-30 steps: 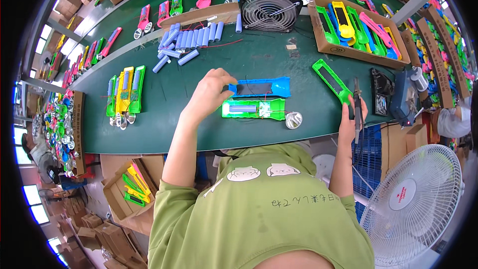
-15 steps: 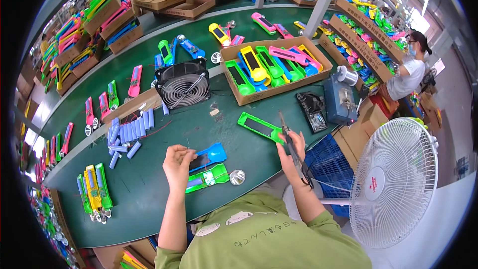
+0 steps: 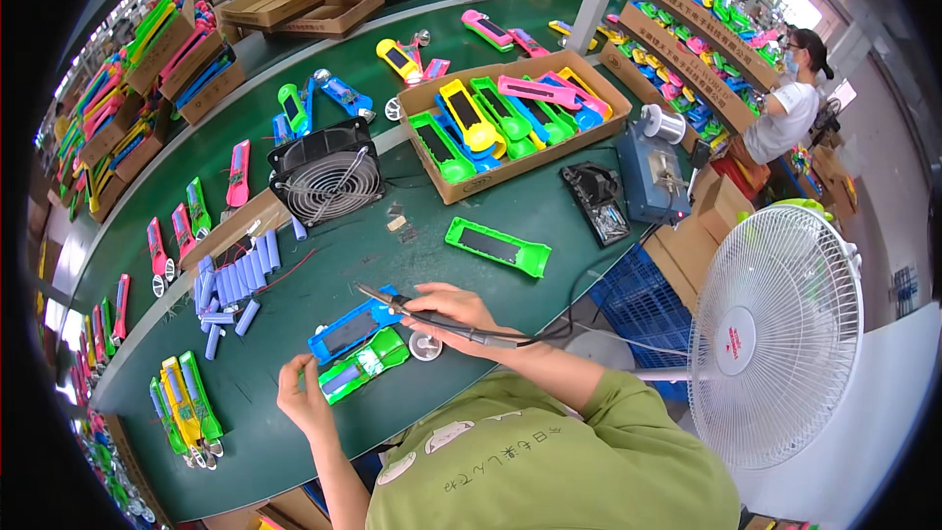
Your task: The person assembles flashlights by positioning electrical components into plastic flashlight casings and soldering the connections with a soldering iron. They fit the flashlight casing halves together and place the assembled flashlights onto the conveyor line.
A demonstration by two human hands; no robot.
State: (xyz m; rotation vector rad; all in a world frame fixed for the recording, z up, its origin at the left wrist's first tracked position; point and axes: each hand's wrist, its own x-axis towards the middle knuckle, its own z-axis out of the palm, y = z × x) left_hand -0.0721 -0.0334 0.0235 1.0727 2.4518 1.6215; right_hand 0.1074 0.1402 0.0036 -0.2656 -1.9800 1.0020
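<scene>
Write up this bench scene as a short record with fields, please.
Casings: blue casing beside green casing
Right grip: holds a soldering iron
Left grip: near the green casing's left end; contact unclear
Also near green casing: silver reflector
Farther back: purple cells, black fan
Cardboard tray: holds coloured casings

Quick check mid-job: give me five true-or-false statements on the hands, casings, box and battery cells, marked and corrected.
1. The right hand holds the soldering iron. True.
2. The left hand is touching the black fan. False: it is near the blue casing.
3. The cardboard box holds only green casings. False: yellow, pink and blue ones show too.
4. The loose battery cells lie on the table. True.
5. The blue casing lies beside a green one. True.
</scene>
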